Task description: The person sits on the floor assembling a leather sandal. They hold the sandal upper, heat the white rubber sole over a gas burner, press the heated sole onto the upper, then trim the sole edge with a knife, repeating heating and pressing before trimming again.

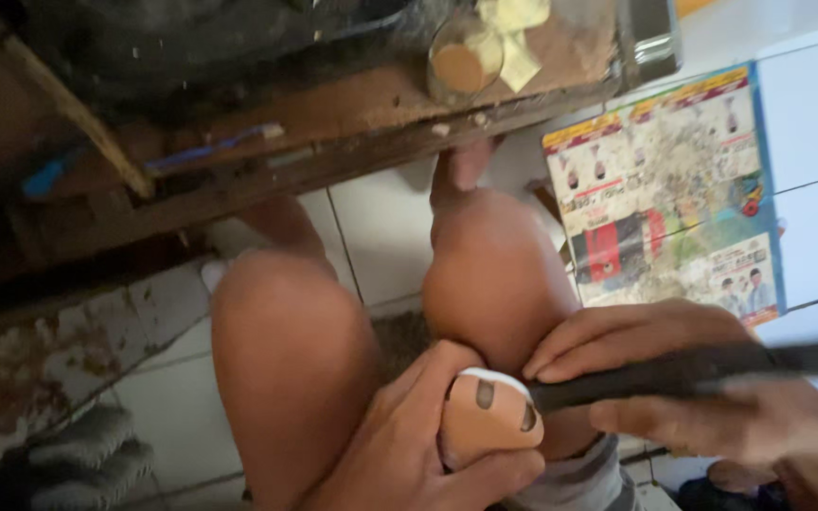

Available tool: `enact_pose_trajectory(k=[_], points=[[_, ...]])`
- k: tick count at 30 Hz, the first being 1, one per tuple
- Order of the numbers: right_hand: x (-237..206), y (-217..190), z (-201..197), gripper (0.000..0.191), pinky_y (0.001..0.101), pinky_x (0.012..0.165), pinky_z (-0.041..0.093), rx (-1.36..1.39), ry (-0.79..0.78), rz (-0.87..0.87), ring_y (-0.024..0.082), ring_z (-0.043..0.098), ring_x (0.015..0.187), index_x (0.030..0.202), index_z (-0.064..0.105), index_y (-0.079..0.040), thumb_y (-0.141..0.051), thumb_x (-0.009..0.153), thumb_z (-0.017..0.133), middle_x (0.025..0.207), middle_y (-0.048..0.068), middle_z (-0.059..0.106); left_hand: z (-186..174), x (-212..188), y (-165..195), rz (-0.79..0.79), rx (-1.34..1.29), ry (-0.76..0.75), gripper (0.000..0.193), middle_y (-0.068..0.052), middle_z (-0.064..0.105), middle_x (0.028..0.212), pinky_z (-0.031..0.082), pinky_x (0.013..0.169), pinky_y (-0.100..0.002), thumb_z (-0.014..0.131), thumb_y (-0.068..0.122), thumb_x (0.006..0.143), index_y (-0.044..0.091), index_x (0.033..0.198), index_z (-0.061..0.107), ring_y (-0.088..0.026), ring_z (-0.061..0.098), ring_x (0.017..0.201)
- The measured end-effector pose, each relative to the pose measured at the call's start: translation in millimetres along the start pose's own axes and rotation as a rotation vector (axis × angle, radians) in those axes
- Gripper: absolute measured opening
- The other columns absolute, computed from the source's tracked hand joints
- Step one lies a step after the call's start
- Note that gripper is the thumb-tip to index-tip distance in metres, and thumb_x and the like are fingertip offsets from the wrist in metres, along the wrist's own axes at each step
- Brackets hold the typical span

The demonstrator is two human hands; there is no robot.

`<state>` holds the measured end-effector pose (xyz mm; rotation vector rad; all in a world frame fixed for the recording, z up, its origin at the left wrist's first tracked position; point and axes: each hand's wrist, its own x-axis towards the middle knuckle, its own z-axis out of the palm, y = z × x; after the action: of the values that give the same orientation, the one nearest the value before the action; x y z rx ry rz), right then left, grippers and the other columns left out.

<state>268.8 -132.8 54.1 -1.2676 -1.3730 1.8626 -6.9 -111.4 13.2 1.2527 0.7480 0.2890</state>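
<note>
A small rounded shell (488, 421) — tan-orange, smooth, with a white rim along its upper edge and two dark oval holes on its face — is held low in the view, just in front of the bare knees (494, 274). It is clasped by the left hand (418, 445), whose fingers are curled around it from below and from the left, the thumb lying under its lower edge. The shell is pressed against the inner side of the right knee.

A long black tool (693, 369), flat and slightly blurred, is gripped by the right hand (712, 397); the fingers are closed over its top and the thumb is set beneath it. Its tip is laid against the right-hand hole of the shell, so that tool and shell are touching. The other end of the tool runs out past the right edge of the view.

Beyond the knees a worn wooden bench (333, 123) is seen, with a round glass jar (461, 57) and yellowish scraps on it. A colourful printed leaflet (674, 189) lies on the white tiled floor (381, 227) to the right — well apart from the hands.
</note>
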Motion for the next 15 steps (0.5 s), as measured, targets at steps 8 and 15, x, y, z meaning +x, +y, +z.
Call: enact_pose_trajectory(k=[8,15], points=[[11.8,-6.2,-18.0,0.03,0.0415,0.092,0.058,0.071,-0.143,-0.038,0.032,0.073,0.11,0.112,0.074,0.006,-0.01,0.086,0.071,0.118,0.021,0.074,8.5,7.6,-1.8,0.231,0.319,0.089,0.052,-0.016,0.06,0.1,0.055,0.077,-0.043,0.089,0.029,0.079,0.007,0.113,0.056,-0.037,0.068,0.093],[42.8,-36.3,-15.3,0.027,0.0333,0.081,0.057,-0.395,-0.442,0.273,0.019,0.073,0.099,0.11,0.077,-0.007,-0.023,0.088,0.074,0.115,0.005,0.071,15.5,2.4,-0.6,0.243,0.451,0.068,0.05,-0.023,0.058,0.105,0.054,0.078,-0.047,0.084,0.025,0.08,0.004,0.115,0.055,-0.044,0.065,0.096]])
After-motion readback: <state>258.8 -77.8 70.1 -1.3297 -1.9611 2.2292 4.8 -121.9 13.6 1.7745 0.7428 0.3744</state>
